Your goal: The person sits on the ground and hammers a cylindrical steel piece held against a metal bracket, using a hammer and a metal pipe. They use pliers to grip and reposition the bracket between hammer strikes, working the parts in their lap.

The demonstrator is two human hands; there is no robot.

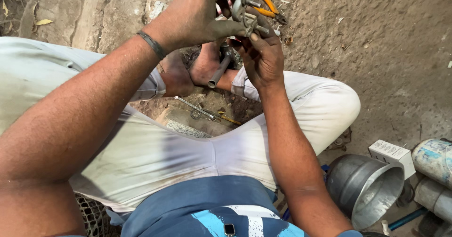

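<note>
Above the lap, left hand [200,13] and right hand [261,53] each grip one metal fitting [245,11], two orange-handled pliers [268,5] behind.

metal fitting [248,16] between both hands, above feet | pliers [268,4] behind it | metal duct [365,187] right of thigh

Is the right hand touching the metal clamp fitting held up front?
Touching. The head view shows the right hand with fingertips pressed on the metal clamp fitting, which the left hand also grips.
</note>
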